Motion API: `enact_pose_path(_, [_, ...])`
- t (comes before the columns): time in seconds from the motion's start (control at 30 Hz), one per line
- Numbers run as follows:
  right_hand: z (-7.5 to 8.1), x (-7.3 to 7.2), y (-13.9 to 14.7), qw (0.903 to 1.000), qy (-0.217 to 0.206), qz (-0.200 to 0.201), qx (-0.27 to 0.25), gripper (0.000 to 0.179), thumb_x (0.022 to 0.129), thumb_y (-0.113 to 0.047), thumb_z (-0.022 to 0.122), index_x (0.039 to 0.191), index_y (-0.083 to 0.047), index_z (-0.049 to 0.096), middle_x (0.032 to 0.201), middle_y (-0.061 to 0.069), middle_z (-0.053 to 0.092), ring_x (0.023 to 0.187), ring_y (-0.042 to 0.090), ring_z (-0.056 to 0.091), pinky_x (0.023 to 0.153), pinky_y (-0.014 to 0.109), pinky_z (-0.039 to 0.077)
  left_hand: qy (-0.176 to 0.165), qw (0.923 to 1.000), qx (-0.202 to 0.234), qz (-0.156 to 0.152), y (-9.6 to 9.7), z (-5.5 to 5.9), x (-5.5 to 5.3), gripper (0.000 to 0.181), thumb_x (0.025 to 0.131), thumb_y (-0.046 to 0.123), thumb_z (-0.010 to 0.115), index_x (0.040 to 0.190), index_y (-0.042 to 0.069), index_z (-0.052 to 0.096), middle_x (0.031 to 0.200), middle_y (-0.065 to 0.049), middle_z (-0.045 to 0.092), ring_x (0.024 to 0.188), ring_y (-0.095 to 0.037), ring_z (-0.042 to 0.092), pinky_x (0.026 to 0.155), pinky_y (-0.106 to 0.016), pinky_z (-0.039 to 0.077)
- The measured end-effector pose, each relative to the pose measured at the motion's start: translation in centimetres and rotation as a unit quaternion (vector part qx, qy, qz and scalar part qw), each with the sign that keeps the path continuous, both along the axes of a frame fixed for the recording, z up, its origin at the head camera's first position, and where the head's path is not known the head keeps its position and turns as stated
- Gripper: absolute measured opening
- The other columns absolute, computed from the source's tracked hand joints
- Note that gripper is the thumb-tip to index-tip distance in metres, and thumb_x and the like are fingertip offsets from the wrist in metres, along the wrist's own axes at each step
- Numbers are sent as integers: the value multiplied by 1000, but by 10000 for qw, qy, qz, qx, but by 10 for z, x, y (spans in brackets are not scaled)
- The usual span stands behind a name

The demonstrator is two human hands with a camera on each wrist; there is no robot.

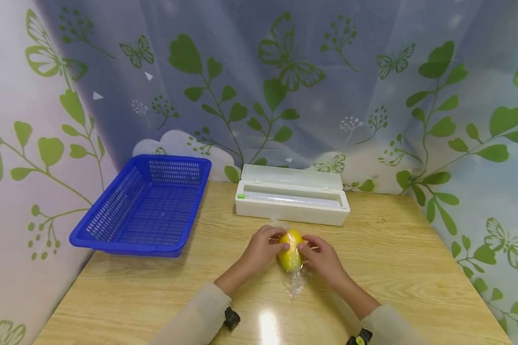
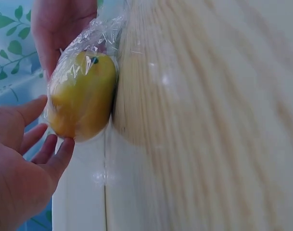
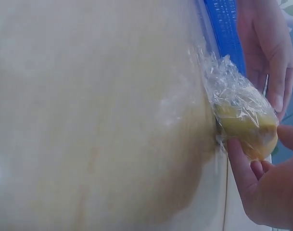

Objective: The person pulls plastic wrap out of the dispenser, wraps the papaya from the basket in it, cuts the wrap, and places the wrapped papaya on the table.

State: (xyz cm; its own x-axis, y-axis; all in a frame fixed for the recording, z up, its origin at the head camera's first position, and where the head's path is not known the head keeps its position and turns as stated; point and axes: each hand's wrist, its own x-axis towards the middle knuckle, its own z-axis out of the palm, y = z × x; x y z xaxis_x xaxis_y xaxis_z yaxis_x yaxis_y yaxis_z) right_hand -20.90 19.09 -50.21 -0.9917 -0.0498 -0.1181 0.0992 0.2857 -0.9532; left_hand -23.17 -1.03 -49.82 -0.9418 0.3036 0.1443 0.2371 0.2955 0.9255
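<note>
On my feed, the left hand point(image 1: 262, 247) and right hand point(image 1: 323, 258) are both gripping the yellow fruit point(image 1: 288, 261), lower centre of the head view. Crinkly clear film point(image 1: 295, 286) covers it.

Head view looks down; nearer wrist views share the fruit point(image 2: 83, 98)

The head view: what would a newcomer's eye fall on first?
Probably the bright blue basket, large at the left of the wooden table. Next comes the yellow fruit in clear film, held between the left hand and right hand near the middle. Behind it stands an open white box.
</note>
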Motion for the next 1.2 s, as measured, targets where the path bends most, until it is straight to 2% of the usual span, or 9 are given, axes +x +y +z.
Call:
enact_pose_path(0.13, [-3, 5, -3, 9999, 2, -111, -33, 48, 99, -22, 66, 141, -3, 54, 114, 14, 54, 96, 21, 60, 75, 32, 62, 42, 9998, -36, -173, -1, 2, -1, 41, 93, 14, 74, 132, 8, 65, 130, -11, 57, 116, -26, 61, 101, -35, 54])
enact_pose_path(0.27, [-6, 11, -5, 9998, 18, -198, -80, 48, 99, -22, 66, 142, -3, 53, 115, 14, 53, 98, 22, 60, 76, 32, 62, 26, 9992, -198, -338, -1, 2, -1, 42, 93, 19, 75, 133, 10, 66, 135, -10, 55, 122, -28, 60, 101, -36, 53])
enact_pose_path(0.43, [-8, 15, -3, 9997, 108, -197, -129, 48, 98, -23, 67, 140, -4, 55, 122, 15, 55, 106, 25, 61, 82, 33, 61, 40, 9983, -400, -429, -2, 0, -2, 45, 93, 22, 74, 136, 11, 64, 139, -10, 54, 125, -30, 59, 101, -37, 54])
enact_pose_path(0.6, [-9, 26, 3, 9975, 609, -47, 346, 45, 97, -22, 70, 136, -3, 59, 129, 16, 58, 116, 29, 60, 86, 29, 59, 62, 9979, -435, -480, -3, -1, -2, 46, 93, 20, 74, 137, 10, 62, 141, -11, 54, 125, -31, 59, 101, -36, 54])
enact_pose_path(0.73, [-9, 37, 7, 9891, 1227, 253, 769, 38, 94, -19, 73, 129, -7, 64, 124, 13, 60, 116, 29, 58, 86, 25, 57, 96, 9978, -417, -514, -3, -1, -2, 46, 94, 19, 74, 137, 9, 62, 141, -11, 54, 126, -30, 58, 102, -37, 53])
enact_pose_path(0.87, [-9, 47, 9, 9730, 1862, 770, 1125, 29, 91, -14, 75, 120, -13, 71, 113, 5, 64, 104, 21, 60, 80, 24, 58, 162, 9976, -451, -491, -3, -2, -2, 45, 94, 19, 73, 137, 9, 62, 140, -11, 55, 126, -28, 58, 104, -36, 52])
enact_pose_path(0.97, [-10, 52, 11, 9543, 2221, 1377, 1450, 25, 90, -11, 75, 115, -14, 74, 105, 0, 64, 91, 8, 59, 72, 22, 56, 179, 9975, -498, -477, -4, -2, -2, 45, 94, 20, 73, 137, 10, 62, 140, -10, 55, 126, -28, 58, 104, -35, 52])
enact_pose_path(1.07, [-12, 54, 13, 9253, 2654, 1990, 1838, 22, 88, -9, 76, 110, -14, 77, 100, -4, 63, 82, -1, 54, 66, 19, 53, 167, 9974, -517, -471, -4, -3, -2, 45, 94, 21, 73, 137, 11, 62, 141, -10, 55, 125, -28, 59, 104, -35, 52])
enact_pose_path(1.2, [-17, 56, 12, 8831, 3248, 2446, 2340, 18, 86, -15, 80, 103, -17, 80, 98, -9, 63, 80, 2, 53, 65, 17, 50, 167, 9975, -515, -456, -4, -3, -2, 45, 94, 21, 73, 137, 10, 63, 140, -11, 55, 125, -28, 59, 103, -35, 52])
